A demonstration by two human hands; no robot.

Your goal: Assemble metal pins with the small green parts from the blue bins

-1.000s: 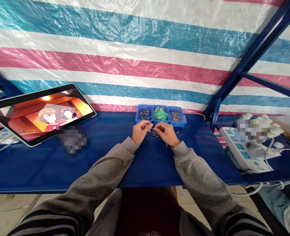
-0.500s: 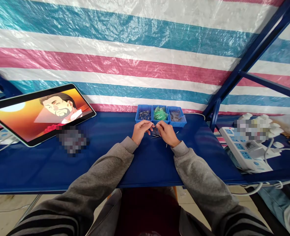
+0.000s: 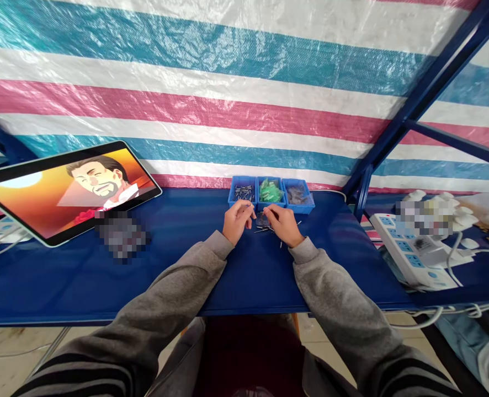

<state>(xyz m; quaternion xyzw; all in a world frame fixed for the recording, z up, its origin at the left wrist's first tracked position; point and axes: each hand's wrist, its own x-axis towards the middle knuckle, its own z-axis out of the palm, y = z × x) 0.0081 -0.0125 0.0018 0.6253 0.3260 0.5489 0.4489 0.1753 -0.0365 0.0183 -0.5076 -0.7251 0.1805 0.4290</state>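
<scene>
Several thin pieces (image 3: 262, 230) lie on the counter (image 3: 253, 281) between the hands, nearer the right hand (image 3: 285, 225) than the left hand (image 3: 236, 221), apparently running roughly crosswise. Both hands: fingers drawn narrow; whether either grips anything cannot be told.

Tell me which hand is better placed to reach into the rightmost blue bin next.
Right, probably. Your right hand is nearer to the rightmost blue bin, while your left hand is in front of the leftmost bin and would likely have to reach past the other hand.
</scene>
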